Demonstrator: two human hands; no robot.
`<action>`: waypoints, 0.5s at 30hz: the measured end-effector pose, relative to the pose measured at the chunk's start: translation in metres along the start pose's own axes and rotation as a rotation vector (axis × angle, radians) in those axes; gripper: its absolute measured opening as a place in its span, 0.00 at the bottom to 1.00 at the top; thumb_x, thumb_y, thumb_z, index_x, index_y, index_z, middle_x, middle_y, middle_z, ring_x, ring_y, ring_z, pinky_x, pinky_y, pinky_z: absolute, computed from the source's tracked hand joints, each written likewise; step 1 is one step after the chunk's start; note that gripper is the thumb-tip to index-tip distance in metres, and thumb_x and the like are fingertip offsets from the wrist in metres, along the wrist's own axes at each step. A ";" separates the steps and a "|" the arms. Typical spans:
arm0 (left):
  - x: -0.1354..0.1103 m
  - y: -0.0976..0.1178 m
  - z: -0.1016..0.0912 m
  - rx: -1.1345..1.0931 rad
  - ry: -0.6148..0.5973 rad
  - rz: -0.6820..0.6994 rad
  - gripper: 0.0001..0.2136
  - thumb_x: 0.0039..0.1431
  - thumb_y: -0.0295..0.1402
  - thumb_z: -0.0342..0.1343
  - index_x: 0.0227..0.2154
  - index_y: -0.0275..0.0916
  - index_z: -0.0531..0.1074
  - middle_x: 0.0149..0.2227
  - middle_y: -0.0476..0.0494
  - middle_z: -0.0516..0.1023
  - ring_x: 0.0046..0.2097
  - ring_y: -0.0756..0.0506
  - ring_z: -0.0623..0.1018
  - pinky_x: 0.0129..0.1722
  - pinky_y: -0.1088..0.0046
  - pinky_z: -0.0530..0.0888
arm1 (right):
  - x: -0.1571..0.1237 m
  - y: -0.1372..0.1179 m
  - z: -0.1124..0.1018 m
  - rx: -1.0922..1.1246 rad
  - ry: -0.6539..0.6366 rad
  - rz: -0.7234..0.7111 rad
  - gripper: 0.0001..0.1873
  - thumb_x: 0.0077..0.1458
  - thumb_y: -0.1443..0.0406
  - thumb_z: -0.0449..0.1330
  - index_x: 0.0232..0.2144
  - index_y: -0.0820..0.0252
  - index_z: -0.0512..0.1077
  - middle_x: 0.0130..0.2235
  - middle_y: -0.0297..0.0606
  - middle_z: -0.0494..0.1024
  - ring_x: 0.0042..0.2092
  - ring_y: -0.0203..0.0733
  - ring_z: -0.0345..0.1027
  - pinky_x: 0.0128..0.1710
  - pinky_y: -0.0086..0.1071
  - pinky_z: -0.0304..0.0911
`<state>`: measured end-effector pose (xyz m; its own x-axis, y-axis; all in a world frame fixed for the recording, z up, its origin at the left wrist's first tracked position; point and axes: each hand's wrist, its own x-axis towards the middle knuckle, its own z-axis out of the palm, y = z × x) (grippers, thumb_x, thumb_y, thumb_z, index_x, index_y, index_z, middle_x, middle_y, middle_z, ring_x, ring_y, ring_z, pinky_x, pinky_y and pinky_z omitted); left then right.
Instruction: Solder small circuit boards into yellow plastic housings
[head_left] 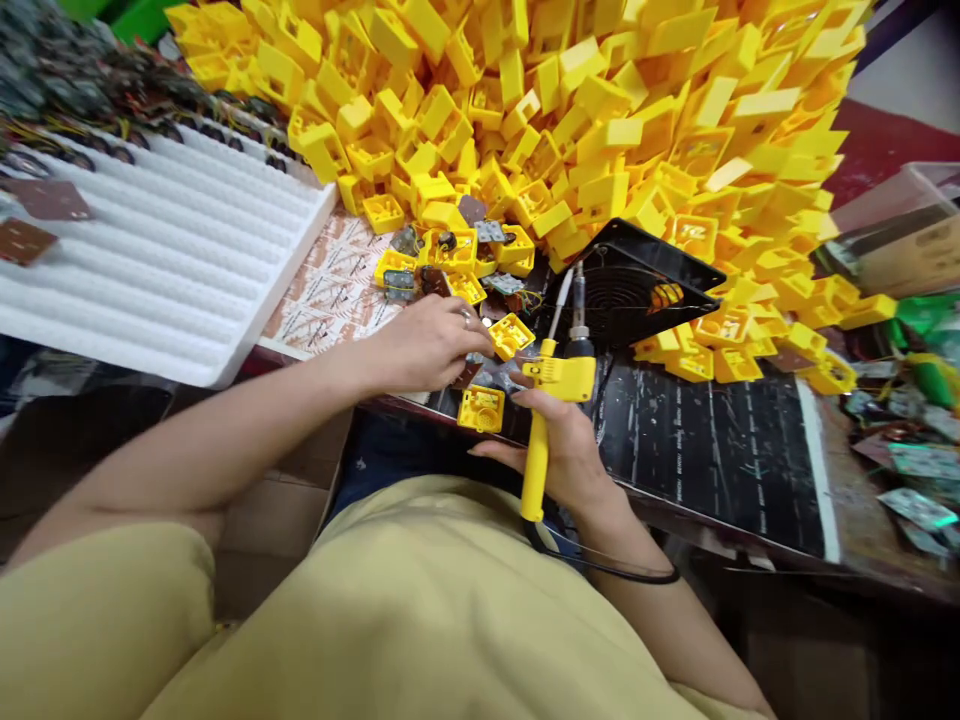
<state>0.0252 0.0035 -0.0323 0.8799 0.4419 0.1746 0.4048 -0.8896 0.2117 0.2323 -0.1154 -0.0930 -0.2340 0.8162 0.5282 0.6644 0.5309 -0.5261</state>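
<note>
My right hand grips a yellow soldering gun by its handle, with the metal tip pointing away from me and a black cable trailing from the bottom. Close to its left, my left hand has its fingers curled downward at the bench edge; what they pinch, if anything, is hidden. Just beyond those fingertips sits an open yellow plastic housing. Another yellow housing lies nearer me, between the hands. Several housings with small circuit boards and wires are grouped ahead of my left hand.
A large heap of yellow housings covers the back. A black fan stands ahead of the soldering gun. At left lies a ridged white foam sheet with wired parts along its far side. Loose circuit boards lie at right.
</note>
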 end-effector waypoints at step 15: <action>0.002 -0.031 -0.041 0.213 0.200 0.184 0.15 0.67 0.34 0.44 0.42 0.41 0.77 0.34 0.43 0.78 0.32 0.48 0.75 0.30 0.73 0.66 | 0.044 0.003 -0.027 0.064 0.110 -0.121 0.34 0.49 0.62 0.69 0.55 0.50 0.58 0.47 0.40 0.76 0.49 0.47 0.73 0.49 0.40 0.71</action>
<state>0.0044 0.0363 0.0006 0.8852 0.2674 0.3807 0.3057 -0.9512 -0.0427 0.2427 -0.0841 -0.0535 -0.2283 0.7178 0.6578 0.5890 0.6398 -0.4937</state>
